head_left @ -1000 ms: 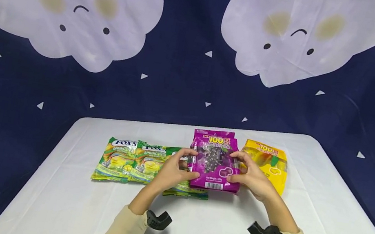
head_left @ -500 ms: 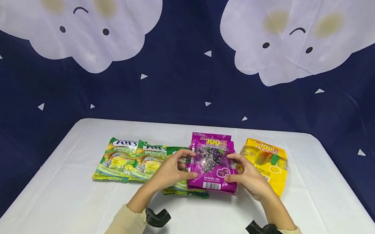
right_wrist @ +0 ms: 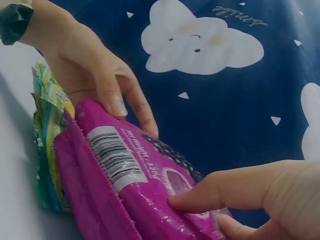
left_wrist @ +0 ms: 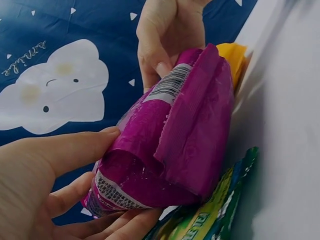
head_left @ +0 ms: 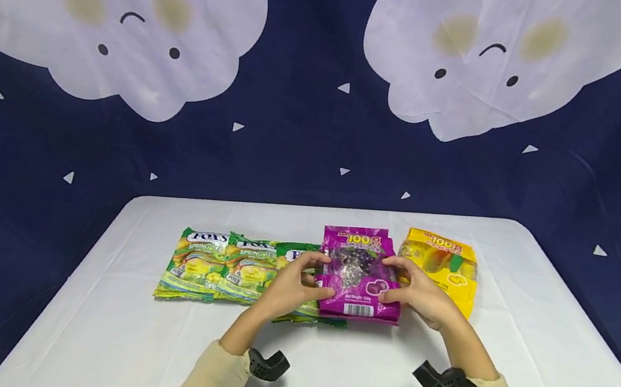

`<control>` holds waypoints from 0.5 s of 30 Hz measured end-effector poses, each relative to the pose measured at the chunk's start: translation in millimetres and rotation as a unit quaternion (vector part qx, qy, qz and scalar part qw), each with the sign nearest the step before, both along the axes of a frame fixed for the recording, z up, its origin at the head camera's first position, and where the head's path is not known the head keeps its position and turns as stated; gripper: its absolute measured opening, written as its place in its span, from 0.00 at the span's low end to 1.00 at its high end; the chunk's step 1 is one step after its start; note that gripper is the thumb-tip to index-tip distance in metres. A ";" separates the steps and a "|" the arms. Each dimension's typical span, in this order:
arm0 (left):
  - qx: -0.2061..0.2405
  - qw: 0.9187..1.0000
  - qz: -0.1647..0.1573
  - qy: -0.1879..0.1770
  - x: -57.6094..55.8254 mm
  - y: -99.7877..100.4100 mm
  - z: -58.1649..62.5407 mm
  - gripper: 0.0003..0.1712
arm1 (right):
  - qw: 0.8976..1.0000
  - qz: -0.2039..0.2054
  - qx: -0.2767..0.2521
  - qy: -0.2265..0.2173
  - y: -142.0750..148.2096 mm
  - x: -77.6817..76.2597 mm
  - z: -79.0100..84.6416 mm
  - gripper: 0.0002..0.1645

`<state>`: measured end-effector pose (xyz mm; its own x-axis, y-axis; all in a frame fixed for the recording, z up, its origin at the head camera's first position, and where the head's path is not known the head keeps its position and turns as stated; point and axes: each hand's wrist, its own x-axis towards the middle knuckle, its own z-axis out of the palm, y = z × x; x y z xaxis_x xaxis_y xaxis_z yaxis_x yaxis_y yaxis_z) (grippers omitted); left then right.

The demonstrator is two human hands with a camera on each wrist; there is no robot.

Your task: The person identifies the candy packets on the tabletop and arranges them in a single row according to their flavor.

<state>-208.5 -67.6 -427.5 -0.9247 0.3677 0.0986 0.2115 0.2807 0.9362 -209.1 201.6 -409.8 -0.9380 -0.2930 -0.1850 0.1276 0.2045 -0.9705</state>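
A purple candy bag [head_left: 355, 273] with a grape picture and a barcode is held between both hands near the middle of the table. My left hand [head_left: 290, 286] grips its left side, thumb on the front and fingers along the edge; the left wrist view shows some fingers beneath the bag. On the opposite side my right hand [head_left: 425, 296] grips it, with the thumb [right_wrist: 225, 192] pressing the front. Behind its top edge shows another purple strip [head_left: 356, 230], apparently a second bag. The purple bag partly covers the rightmost green candy bag [head_left: 291, 253].
Left of the hands, two more green candy bags [head_left: 193, 266] lie in an overlapping row with the covered one. A yellow candy bag [head_left: 457, 276] lies just right of the purple bag, partly behind the right hand. Beyond the white table [head_left: 353, 379] hangs a dark blue cloth [head_left: 284, 168].
Both hands have kept their grip on the purple bag. It shifted slightly left and toward the person, then back a little to the right. The green and yellow bags stay where they were.
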 end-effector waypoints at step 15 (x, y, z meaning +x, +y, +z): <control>-0.008 0.999 0.034 -0.007 -1.4 36.5 -10.6 0.31 | 0.999 -0.013 0.037 -0.015 25.3 1.1 3.2 0.42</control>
<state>-209.9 -31.1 -438.1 -0.9489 0.3053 0.0801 0.1785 0.3099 0.9339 -208.0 226.8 -406.6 -0.9387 -0.2533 -0.2341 0.1632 0.2718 -0.9484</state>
